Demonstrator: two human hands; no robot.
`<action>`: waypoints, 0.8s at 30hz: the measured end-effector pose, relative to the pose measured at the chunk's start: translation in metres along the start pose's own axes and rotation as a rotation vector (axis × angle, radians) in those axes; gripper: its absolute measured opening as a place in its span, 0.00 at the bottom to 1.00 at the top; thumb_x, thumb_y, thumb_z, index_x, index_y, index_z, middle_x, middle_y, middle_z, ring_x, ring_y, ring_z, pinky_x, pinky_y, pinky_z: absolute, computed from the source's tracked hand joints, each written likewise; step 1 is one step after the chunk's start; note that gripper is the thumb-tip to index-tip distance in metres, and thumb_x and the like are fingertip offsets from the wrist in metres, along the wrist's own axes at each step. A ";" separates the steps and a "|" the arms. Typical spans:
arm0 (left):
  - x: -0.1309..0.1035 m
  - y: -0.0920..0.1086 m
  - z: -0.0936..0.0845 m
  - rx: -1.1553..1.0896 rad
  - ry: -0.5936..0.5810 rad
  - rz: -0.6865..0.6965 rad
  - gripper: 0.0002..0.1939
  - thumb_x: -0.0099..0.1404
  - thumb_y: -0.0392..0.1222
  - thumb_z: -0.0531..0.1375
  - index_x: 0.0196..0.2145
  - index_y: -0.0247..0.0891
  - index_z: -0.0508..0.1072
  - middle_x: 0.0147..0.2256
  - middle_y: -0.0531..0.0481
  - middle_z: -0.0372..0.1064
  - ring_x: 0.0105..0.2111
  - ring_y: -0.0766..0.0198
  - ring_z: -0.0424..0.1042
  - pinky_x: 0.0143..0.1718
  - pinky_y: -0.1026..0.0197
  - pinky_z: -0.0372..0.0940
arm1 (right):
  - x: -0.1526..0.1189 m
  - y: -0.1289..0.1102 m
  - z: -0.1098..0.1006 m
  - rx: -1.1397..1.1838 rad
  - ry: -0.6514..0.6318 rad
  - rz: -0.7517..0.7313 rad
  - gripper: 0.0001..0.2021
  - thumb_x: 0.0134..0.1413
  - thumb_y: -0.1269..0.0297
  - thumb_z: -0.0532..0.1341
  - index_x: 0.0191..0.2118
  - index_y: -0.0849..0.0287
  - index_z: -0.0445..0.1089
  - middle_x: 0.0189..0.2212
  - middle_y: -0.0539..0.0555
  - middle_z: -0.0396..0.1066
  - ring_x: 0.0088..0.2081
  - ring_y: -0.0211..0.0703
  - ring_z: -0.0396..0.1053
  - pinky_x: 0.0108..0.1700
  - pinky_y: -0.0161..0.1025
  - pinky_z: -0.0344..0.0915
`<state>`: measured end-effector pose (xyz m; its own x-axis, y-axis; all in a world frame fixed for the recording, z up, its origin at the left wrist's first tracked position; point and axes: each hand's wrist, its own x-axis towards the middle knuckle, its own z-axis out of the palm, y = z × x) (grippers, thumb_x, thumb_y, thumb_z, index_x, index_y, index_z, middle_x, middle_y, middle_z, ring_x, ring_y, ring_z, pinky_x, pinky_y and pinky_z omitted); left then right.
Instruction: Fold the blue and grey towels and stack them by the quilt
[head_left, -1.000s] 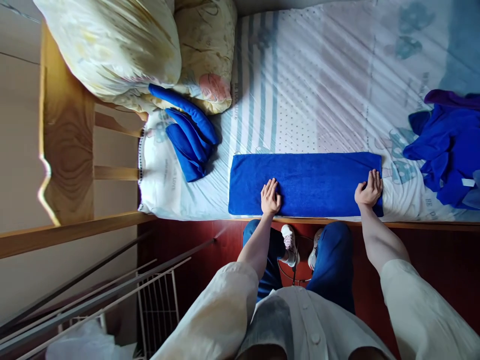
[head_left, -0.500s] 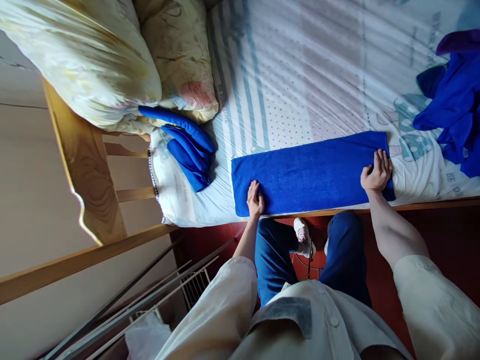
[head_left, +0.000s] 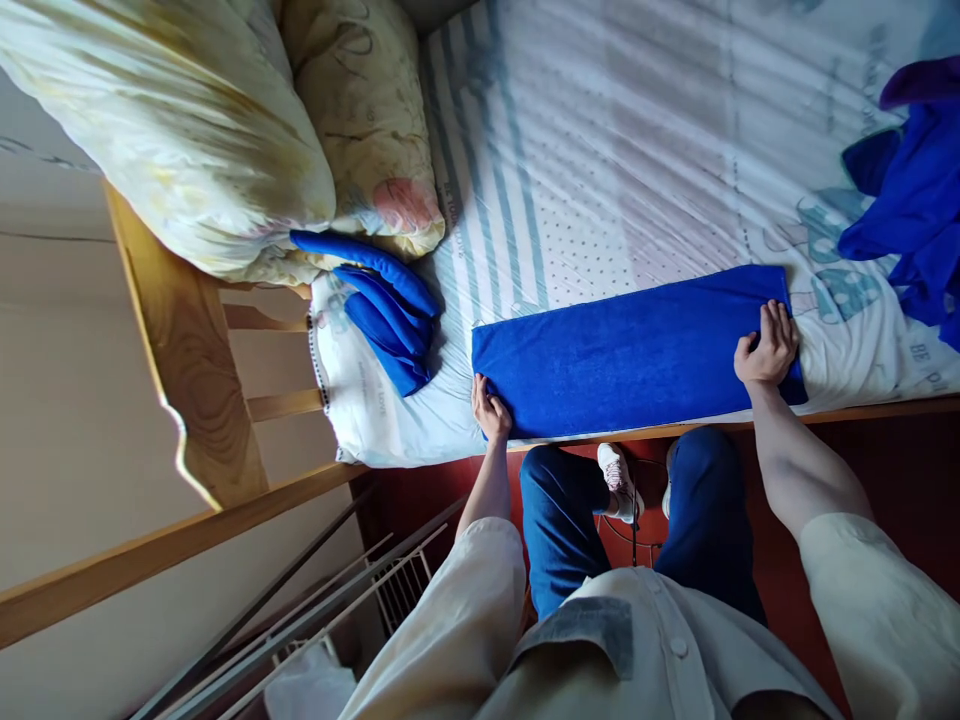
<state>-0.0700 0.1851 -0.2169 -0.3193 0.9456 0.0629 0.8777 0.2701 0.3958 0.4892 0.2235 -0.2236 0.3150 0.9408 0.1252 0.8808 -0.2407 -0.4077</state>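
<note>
A blue towel (head_left: 630, 355), looking like a folded long strip, lies flat along the near edge of the bed. My left hand (head_left: 491, 410) rests at its left end, fingers stretched out over the short edge and the thumb apart. Near the right end, my right hand (head_left: 769, 345) lies flat on the cloth with its fingers extended. Both hands are open and touch the towel from above.
A bundled blue cloth (head_left: 394, 325) lies left of the towel, beside yellowish bedding (head_left: 225, 150). More crumpled blue cloth (head_left: 911, 200) is at the far right. A wooden bed frame (head_left: 195, 380) and metal rack (head_left: 360, 590) stand at left.
My left hand has slid left from the towel's surface to its left edge. My right hand stays on the right end. The whole view has shifted slightly.
</note>
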 end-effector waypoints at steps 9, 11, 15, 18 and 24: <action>-0.001 0.060 0.021 0.064 -0.073 0.030 0.32 0.78 0.46 0.44 0.74 0.32 0.56 0.77 0.32 0.39 0.78 0.51 0.32 0.76 0.30 0.34 | -0.001 0.001 0.003 -0.019 -0.016 0.022 0.34 0.55 0.69 0.55 0.68 0.65 0.64 0.68 0.69 0.66 0.71 0.61 0.61 0.71 0.63 0.55; 0.005 0.083 0.032 0.058 -0.196 0.163 0.32 0.77 0.48 0.47 0.74 0.33 0.56 0.77 0.34 0.36 0.78 0.50 0.29 0.76 0.30 0.34 | -0.002 0.002 0.003 -0.016 -0.014 0.021 0.33 0.55 0.68 0.55 0.68 0.66 0.64 0.67 0.70 0.66 0.71 0.61 0.61 0.72 0.63 0.55; 0.039 0.096 0.043 0.083 -0.230 0.164 0.33 0.77 0.49 0.48 0.74 0.31 0.56 0.77 0.31 0.39 0.78 0.46 0.30 0.74 0.27 0.33 | -0.003 0.003 0.004 -0.010 -0.009 0.015 0.33 0.55 0.68 0.56 0.68 0.67 0.64 0.68 0.71 0.65 0.71 0.62 0.60 0.72 0.64 0.55; 0.077 0.079 0.039 0.096 -0.156 0.005 0.34 0.78 0.47 0.48 0.73 0.22 0.54 0.75 0.23 0.41 0.78 0.42 0.31 0.73 0.26 0.31 | -0.003 0.004 0.005 -0.008 -0.007 0.008 0.33 0.55 0.68 0.56 0.68 0.67 0.64 0.68 0.71 0.65 0.71 0.61 0.60 0.72 0.64 0.55; 0.102 0.089 0.038 0.025 -0.053 -0.063 0.34 0.80 0.45 0.44 0.71 0.10 0.49 0.74 0.15 0.33 0.78 0.43 0.23 0.73 0.26 0.26 | -0.004 0.002 0.005 -0.002 0.019 0.017 0.33 0.56 0.69 0.56 0.68 0.65 0.65 0.68 0.67 0.66 0.72 0.60 0.60 0.72 0.62 0.56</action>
<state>-0.0110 0.3121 -0.2106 -0.3551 0.9348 -0.0101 0.8656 0.3328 0.3741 0.4884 0.2205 -0.2292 0.3366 0.9318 0.1360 0.8760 -0.2569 -0.4081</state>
